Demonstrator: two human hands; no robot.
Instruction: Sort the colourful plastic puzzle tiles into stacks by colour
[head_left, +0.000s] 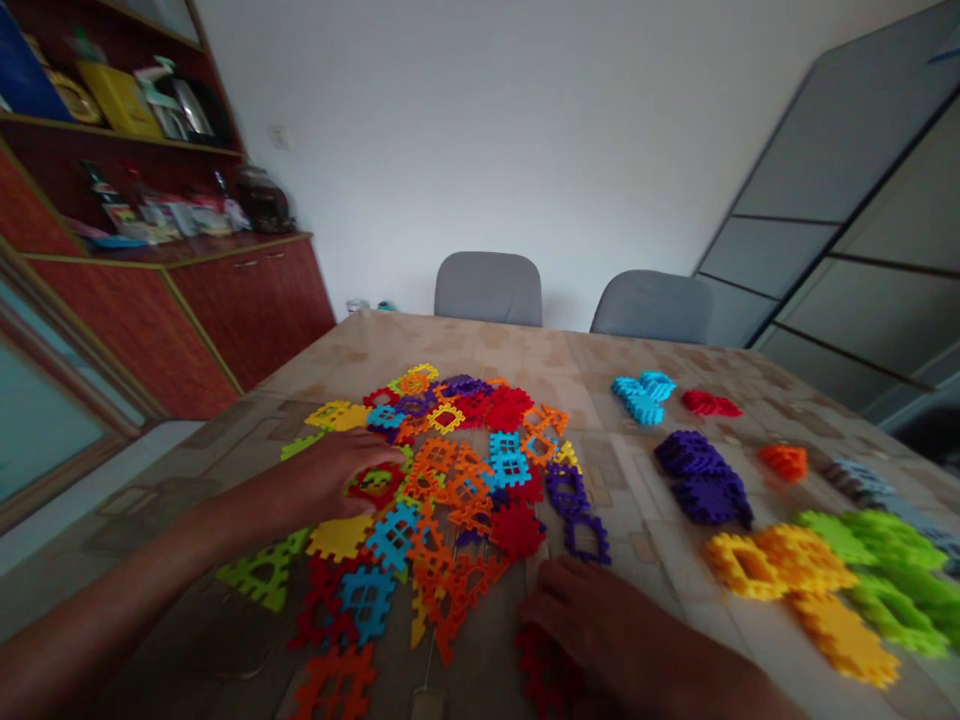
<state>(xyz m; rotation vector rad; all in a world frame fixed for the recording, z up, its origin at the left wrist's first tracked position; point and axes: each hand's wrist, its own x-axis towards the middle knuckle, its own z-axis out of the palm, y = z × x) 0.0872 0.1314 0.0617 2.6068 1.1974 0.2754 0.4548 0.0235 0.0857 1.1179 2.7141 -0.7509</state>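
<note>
A mixed heap of flat plastic interlocking tiles (450, 480) in orange, red, blue, yellow, green and purple lies in the middle of the patterned table (495, 345). My left hand (330, 480) rests flat on the heap's left side, fingers stretched over a red tile. My right hand (592, 615) lies palm down at the heap's near right edge, fingers apart, next to a purple tile (586, 537) and over dark red tiles. Neither hand grips anything that I can see.
Sorted piles sit to the right: blue (643, 395), red (710, 404), purple (703, 480), orange (784, 461), yellow (802, 590), green (892, 565), grey-blue (862, 480). Two grey chairs (489, 288) stand at the far side. A red-brown cabinet (225, 300) stands to the left.
</note>
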